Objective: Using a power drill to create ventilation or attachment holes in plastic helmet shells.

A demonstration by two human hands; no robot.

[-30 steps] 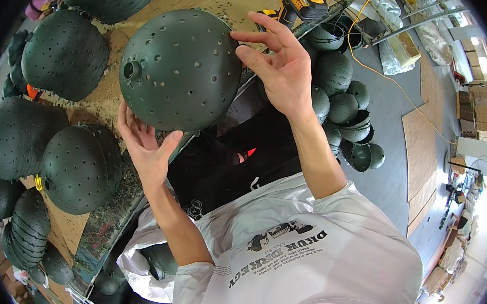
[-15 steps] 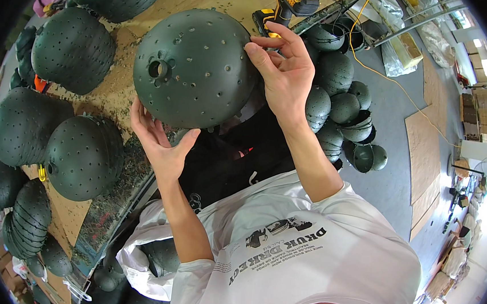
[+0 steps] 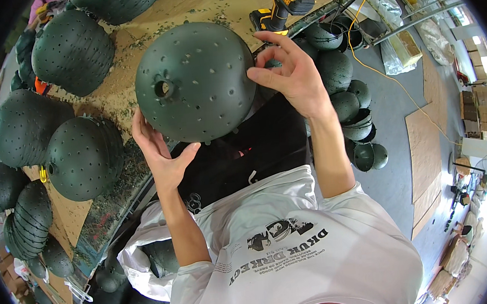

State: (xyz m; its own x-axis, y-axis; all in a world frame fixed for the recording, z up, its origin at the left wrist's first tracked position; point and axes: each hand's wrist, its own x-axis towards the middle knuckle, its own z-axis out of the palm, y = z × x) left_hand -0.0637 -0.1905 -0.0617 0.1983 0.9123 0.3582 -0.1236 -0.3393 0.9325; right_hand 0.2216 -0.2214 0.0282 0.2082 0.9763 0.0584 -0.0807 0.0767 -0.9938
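Note:
A dark green plastic half-sphere shell (image 3: pixel 204 92), dotted with many small holes, lies between my hands over the table's near edge, its domed side facing up. A larger round hole with a raised collar shows on its left part. My left hand (image 3: pixel 160 153) cups the lower left rim, thumb along the bottom edge and fingertips partly hidden behind the shell. On the right rim rests the thumb of my right hand (image 3: pixel 291 74), its other fingers curled at the edge. Beyond my right hand, a yellow and black cordless drill (image 3: pixel 283 6) stands on the table.
Stacks of similar shells (image 3: pixel 73 54) crowd the left of the wooden table (image 3: pixel 147 14), which is littered with green shavings. More shells (image 3: pixel 346 107) are piled on the right. A yellow cable (image 3: pixel 395 83) crosses the grey floor, where cardboard sheets (image 3: pixel 427 154) lie.
The shell has shifted slightly toward me and tipped a little, so its collared hole looks different. My right hand has moved slightly right along the rim; my left hand has hardly moved.

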